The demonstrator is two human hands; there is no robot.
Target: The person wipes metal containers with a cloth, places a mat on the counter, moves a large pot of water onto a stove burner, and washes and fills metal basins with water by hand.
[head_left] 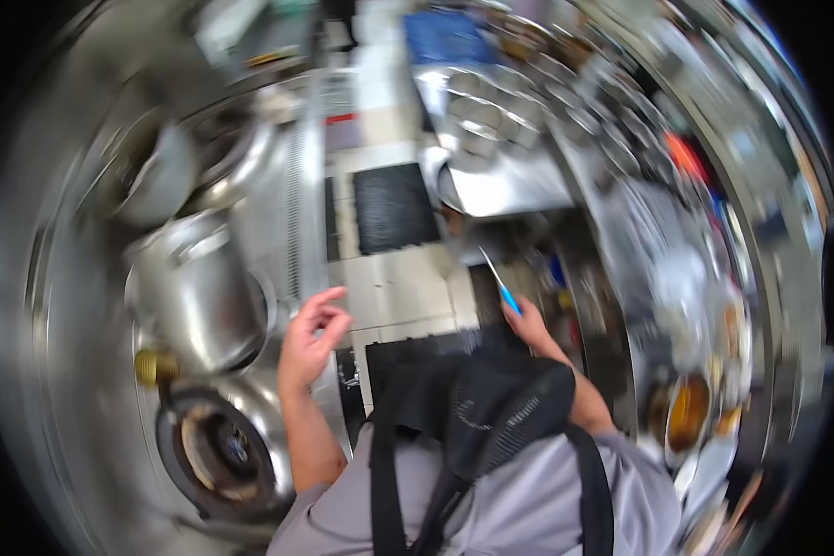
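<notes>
My right hand (527,324) is closed around the blue handle of what looks like a slim knife (501,284). Its thin, pale blade points up and away from me, over the floor beside the steel counter. My left hand (319,326) hangs over the edge of the stove counter with its fingers loosely bent and apart, holding nothing. Nearest to it on the left is a tall steel pot (195,292). A round burner (218,452) lies below that pot, nearer to me.
Several round metal containers sit in the steel counter (514,190) ahead right. A blue bin or cover (448,38) stands beyond it. Black mats (397,208) lie on the tiled aisle. An orange-brown filled pan (688,414) is at my right. Much of the view is blurred.
</notes>
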